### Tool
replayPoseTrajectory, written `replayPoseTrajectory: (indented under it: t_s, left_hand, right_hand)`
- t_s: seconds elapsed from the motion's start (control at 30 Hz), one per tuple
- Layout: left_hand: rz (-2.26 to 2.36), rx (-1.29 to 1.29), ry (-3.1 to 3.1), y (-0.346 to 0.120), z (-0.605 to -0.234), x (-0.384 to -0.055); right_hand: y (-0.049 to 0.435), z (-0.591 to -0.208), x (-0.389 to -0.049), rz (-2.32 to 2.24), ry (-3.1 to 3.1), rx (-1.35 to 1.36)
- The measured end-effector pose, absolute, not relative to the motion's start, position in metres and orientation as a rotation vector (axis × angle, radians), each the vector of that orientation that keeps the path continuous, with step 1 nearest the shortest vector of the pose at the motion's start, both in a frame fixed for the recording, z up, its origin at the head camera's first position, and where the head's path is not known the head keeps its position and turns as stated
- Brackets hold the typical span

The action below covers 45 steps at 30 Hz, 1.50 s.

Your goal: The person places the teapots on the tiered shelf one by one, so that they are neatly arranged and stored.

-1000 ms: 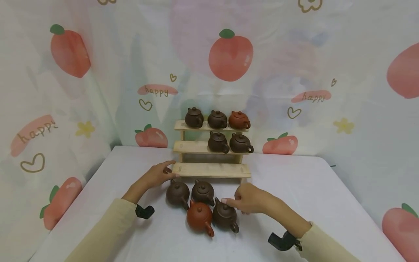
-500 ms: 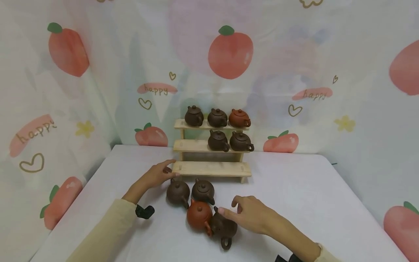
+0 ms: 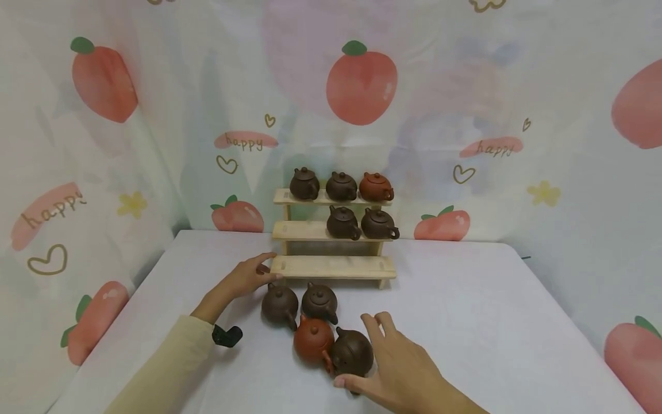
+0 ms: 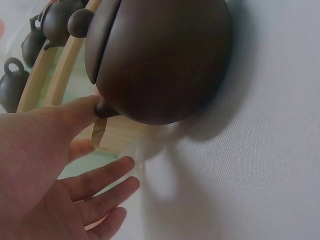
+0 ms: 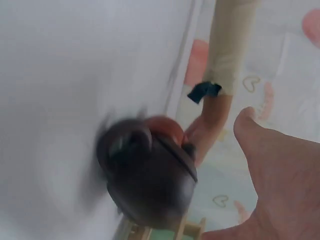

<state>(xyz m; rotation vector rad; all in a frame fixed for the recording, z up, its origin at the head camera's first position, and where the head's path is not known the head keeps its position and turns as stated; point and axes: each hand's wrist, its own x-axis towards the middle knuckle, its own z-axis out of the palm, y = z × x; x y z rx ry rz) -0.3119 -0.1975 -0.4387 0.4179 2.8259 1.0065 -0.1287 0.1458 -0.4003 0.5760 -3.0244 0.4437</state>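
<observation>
My left hand (image 3: 248, 277) grips the left end of the wooden tiered stand's (image 3: 333, 267) lowest board with thumb and index finger. The other fingers (image 4: 107, 182) spread loosely. A dark brown teapot (image 4: 165, 60) sits right by that hand. Nearer me, my right hand (image 3: 405, 359) is spread beside another dark teapot (image 3: 354, 352), thumb near its handle side and fingers past its right side. That teapot (image 5: 155, 185) is tipped over, its lid toward the reddish-brown teapot (image 3: 313, 340), which it overlaps in the head view. In the right wrist view, a gap shows between hand and teapot.
Another dark teapot (image 3: 319, 302) stands in front of the lowest board. The middle board bears two dark teapots (image 3: 379, 223) at its right. Two dark teapots and a reddish one (image 3: 376, 187) stand on the top board. Printed cloth (image 3: 434, 86) hangs behind the white-covered table (image 3: 465, 299).
The dark teapot at my right hand has tipped from upright and its handle has swung toward me. My right hand has moved nearer me and spread its fingers. The left hand stays put.
</observation>
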Motion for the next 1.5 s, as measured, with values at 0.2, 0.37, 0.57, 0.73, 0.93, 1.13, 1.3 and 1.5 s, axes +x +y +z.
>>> replayPoseTrajectory:
  t_s: [0.2,0.37,0.57,0.73,0.93,1.13,1.3,1.5]
  left_hand:
    - [1.008,0.392,2.828,-0.198,-0.439,-0.312]
    - [1.005,0.396,2.830,-0.198,-0.438,-0.310]
    - [0.998,0.392,2.830,-0.197,-0.438,-0.310]
    - [0.991,0.395,2.826,-0.196,-0.439,-0.310]
    - [0.990,0.388,2.829,-0.196,-0.437,-0.309]
    - [0.978,0.386,2.834,-0.197,-0.437,-0.309]
    - [0.989,0.378,2.827,-0.197,-0.438,-0.309]
    - [0.994,0.396,2.827,-0.197,-0.439,-0.310]
  right_hand:
    - [0.140,-0.416,-0.120,0.259,-2.830,0.743]
    - [0.138,-0.423,-0.122,0.163,-2.735,0.871]
    - [0.135,-0.428,-0.127,0.102,-2.494,1.045]
    - [0.137,-0.433,-0.130,0.026,-2.368,1.088]
    - [0.141,-0.434,-0.134,0.105,-2.522,1.060]
    - [0.149,-0.431,-0.139,0.355,-2.697,0.955]
    - [0.161,-0.426,-0.149,0.535,-2.786,0.911]
    - [0.180,-0.430,-0.159,0.836,-2.827,0.891]
